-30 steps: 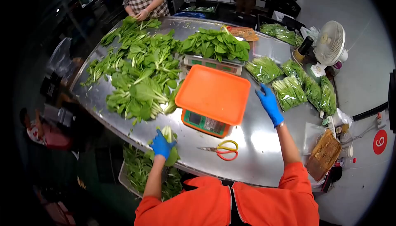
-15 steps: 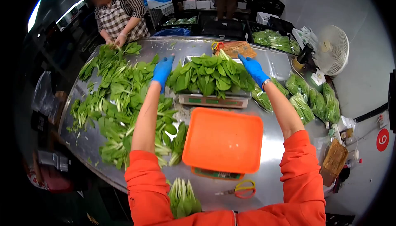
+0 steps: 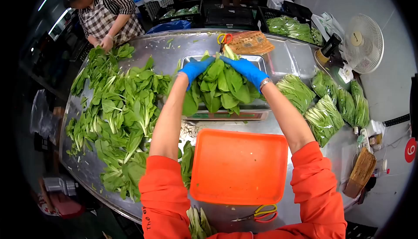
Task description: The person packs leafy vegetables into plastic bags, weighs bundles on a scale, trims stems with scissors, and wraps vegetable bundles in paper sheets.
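Closely Cupped from Both Sides

From my remote seat, I see the blue-gloved left hand [image 3: 198, 68] and blue-gloved right hand [image 3: 244, 67] curving against a heap of broad, smooth green leaves [image 3: 221, 84] on a shallow silver metal scale tray [image 3: 257, 106]; whether fingers pinch, I cannot tell. A rounded-corner orange plastic tray [image 3: 239, 167] sits nearer.

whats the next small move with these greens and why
Probably lift the leafy greens toward the orange tray: the left hand and right hand rest against them from either side, and the tray, nearer the person, looks nearly bare.
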The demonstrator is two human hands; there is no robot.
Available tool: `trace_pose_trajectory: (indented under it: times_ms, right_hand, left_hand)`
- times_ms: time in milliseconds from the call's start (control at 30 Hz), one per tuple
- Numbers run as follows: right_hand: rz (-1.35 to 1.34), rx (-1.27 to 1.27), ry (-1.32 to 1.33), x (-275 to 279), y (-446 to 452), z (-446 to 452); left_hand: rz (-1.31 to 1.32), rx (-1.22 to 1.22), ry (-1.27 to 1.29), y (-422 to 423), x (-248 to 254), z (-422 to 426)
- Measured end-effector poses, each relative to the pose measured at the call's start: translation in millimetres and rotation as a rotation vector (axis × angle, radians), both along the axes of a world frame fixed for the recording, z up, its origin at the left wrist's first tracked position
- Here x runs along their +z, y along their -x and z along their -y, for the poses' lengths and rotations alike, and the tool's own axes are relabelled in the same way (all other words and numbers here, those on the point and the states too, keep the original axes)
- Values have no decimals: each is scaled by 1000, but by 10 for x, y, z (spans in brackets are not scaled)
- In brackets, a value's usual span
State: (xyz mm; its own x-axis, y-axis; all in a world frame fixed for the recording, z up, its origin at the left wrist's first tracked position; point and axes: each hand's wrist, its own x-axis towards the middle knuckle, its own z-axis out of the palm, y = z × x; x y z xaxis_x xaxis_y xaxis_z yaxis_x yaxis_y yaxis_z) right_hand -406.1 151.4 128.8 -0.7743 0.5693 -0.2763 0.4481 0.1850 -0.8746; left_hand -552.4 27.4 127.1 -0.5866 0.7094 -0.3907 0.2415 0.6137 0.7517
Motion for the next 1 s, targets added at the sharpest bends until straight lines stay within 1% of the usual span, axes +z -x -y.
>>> trace_pose_trajectory:
  times_ms: [33, 67, 133, 167, 200, 233, 267, 300, 333, 367, 433, 500, 533, 567, 600, 633, 700, 767, 833, 867, 900, 967, 1000]
  right_hand:
    - [0, 6, 2, -71, 38, 51]
    - [-70, -11, 117, -143, 69, 92]
    - [-204, -39, 369, -242, 106, 128]
    - [-211, -33, 361, -267, 109, 153]
    - [-294, -28, 432, -261, 104, 237]
    - [-377, -22, 505, -212, 78, 347]
    - [-399, -6, 520, -132, 35, 421]
    - [-412, 4, 510, -38, 1, 525]
    - [-560, 12, 419, 48, -39, 647]
    - [-707, 18, 326, 137, -104, 770]
    - [-770, 33, 268, 351, -321, 1028]
    - [-851, 36, 106, 682, -648, 1400]
    - [-861, 44, 105, 807, -827, 1571]
    - [-864, 59, -11, 916, -1022, 1728]
    - [-867, 74, -127, 996, -1206, 1877]
    - [-879, 81, -123, 1033, -1384, 2026]
    - [-902, 111, -33, 1073, -1733, 2309]
    - [-901, 83, 13, 1124, -2056, 2558]
    - [-819, 47, 222, 1110, -2370, 2735]
    - [-816, 69, 306, 1084, -2515, 2782]
    - [-799, 51, 327, 1071, -2648, 2815]
    - [-730, 36, 554, 1068, -2863, 2804]
    - [-680, -4, 554, 1060, -2939, 2768]
  left_hand:
    - [41, -28, -71, -137, 31, 35]
    - [67, 24, -147, -177, -33, 14]
    - [97, 69, -189, -267, 41, 107]
    - [130, 106, -223, -291, 93, 139]
    - [169, 115, -257, -156, -82, 71]
    - [161, 115, -263, -154, -74, 120]
    - [185, 60, -408, -178, -76, 200]
    - [203, 3, -557, -227, -42, 297]
    - [161, 51, -650, -531, 305, 509]
    - [116, 44, -769, -608, 315, 611]
    - [-27, 27, -906, -845, 435, 889]
    - [-47, 22, -959, -1250, 717, 1255]
    - [-51, 20, -999, -1481, 878, 1472]
    - [-72, 5, -959, -1689, 1029, 1686]
    - [-114, -17, -1024, -1877, 1102, 1844]
    - [-155, -37, -1087, -2058, 1150, 1989]
    - [-200, -43, -1064, -2379, 1197, 2292]
    - [-224, -52, -1020, -2697, 1295, 2532]
    - [-273, -42, -803, -3018, 1407, 2711]
    - [-207, -46, -775, -3139, 1424, 2753]
    - [-186, -47, -752, -3238, 1440, 2769]
    - [23, -41, -614, -3362, 1450, 2725]
    - [-4, -32, -498, -3318, 1320, 2670]
